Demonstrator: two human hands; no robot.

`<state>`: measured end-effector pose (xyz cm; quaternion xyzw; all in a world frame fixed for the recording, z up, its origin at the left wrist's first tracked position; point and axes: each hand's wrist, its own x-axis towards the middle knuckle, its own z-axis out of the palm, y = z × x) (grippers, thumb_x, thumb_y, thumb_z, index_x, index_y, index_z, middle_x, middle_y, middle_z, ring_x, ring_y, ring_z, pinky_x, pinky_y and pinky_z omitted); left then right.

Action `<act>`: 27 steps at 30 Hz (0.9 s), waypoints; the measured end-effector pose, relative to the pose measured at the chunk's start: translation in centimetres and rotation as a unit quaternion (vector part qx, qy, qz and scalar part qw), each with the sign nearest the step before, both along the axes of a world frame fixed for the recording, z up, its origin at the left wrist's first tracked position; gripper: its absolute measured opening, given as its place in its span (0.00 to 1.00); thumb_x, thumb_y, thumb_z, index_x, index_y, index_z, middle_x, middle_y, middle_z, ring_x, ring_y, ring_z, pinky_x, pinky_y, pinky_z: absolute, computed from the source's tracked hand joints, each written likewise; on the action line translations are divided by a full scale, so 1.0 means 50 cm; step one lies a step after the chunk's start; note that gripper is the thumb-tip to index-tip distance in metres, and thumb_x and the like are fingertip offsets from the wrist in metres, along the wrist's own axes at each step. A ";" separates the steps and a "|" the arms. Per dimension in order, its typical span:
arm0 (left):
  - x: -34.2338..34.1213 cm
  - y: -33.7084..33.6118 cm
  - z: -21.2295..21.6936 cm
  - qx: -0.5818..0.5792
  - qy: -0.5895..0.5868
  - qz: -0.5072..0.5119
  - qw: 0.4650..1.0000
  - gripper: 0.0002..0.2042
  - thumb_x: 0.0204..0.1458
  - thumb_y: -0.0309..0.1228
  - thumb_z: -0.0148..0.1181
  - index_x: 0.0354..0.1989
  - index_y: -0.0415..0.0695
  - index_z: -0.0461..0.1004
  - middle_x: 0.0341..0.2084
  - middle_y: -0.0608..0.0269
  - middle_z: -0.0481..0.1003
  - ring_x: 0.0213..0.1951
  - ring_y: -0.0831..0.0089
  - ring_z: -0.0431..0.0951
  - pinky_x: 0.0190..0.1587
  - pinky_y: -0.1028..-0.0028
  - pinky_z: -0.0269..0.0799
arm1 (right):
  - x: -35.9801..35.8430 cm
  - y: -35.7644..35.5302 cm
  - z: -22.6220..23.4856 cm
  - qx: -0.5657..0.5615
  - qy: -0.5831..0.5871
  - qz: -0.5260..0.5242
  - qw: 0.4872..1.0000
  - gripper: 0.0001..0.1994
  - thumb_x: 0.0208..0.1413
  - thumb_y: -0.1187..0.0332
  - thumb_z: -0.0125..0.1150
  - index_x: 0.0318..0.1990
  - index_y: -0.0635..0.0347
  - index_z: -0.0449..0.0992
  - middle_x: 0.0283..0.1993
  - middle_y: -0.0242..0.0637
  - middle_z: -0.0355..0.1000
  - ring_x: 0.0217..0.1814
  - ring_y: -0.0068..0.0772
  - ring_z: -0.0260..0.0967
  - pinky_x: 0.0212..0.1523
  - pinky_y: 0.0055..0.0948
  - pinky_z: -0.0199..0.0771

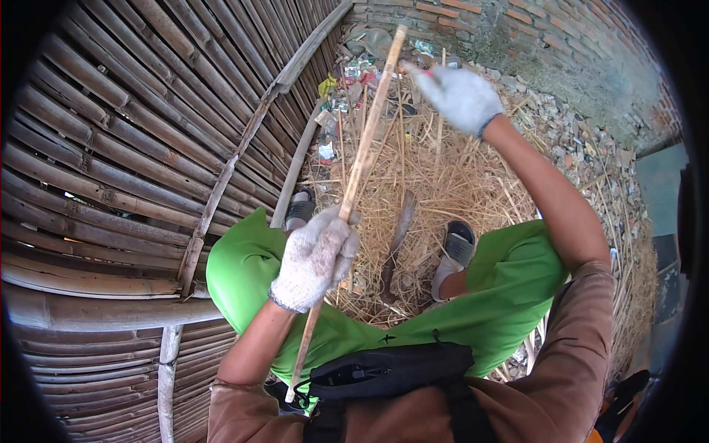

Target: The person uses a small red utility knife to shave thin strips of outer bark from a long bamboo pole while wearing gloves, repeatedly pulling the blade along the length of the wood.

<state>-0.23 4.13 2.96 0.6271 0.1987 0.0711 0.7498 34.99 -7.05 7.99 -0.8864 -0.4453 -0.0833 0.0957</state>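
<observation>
My left hand (316, 258), in a soiled white knit glove, is wrapped round a long, pale bamboo strip (373, 122). The strip slants from beside my waist up past the fist to the far middle. My right hand (461, 97), also gloved, is raised at the far right of the strip's upper end, slightly blurred. Its fingers are curled, and a small red bit (428, 73) shows at them; what they hold is not clear. I cannot tell whether the hand touches the strip. Between my feet a dark, slightly curved piece of wood (399, 240) rests on the straw-like shavings.
A slatted bamboo wall (125, 170) rises close on my left. Bamboo shavings (473, 184) cover the ground, with litter (362, 70) and rubble (583, 148) beyond. A brick wall (532, 33) closes the far side. My knees in green trousers (517, 258) spread beneath my arms.
</observation>
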 end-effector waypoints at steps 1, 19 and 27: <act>-0.002 0.000 0.012 0.023 0.002 -0.013 1.000 0.17 0.78 0.38 0.49 0.61 0.37 0.72 0.27 0.71 0.73 0.18 0.85 0.66 0.18 0.82 0.60 | 0.046 -0.022 0.011 0.027 0.064 -0.038 0.997 0.38 0.76 0.33 0.31 0.49 0.56 0.81 0.40 0.56 0.82 0.45 0.55 0.84 0.46 0.54 0.85; 0.032 -0.001 -0.012 0.081 0.075 0.010 0.994 0.12 0.77 0.37 0.48 0.43 0.43 0.72 0.26 0.70 0.73 0.18 0.84 0.69 0.18 0.79 0.65 | -0.262 -0.004 -0.083 -0.057 0.175 0.260 0.948 0.28 0.73 0.40 0.50 0.41 0.55 0.84 0.30 0.53 0.81 0.36 0.61 0.83 0.40 0.59 0.82; 0.013 -0.002 -0.010 0.037 0.046 0.024 0.998 0.12 0.76 0.35 0.49 0.53 0.40 0.74 0.25 0.69 0.72 0.15 0.83 0.65 0.16 0.80 0.59 | -0.042 0.020 -0.035 -0.077 0.109 0.017 0.991 0.43 0.75 0.30 0.27 0.37 0.57 0.83 0.37 0.56 0.83 0.44 0.57 0.84 0.52 0.54 0.83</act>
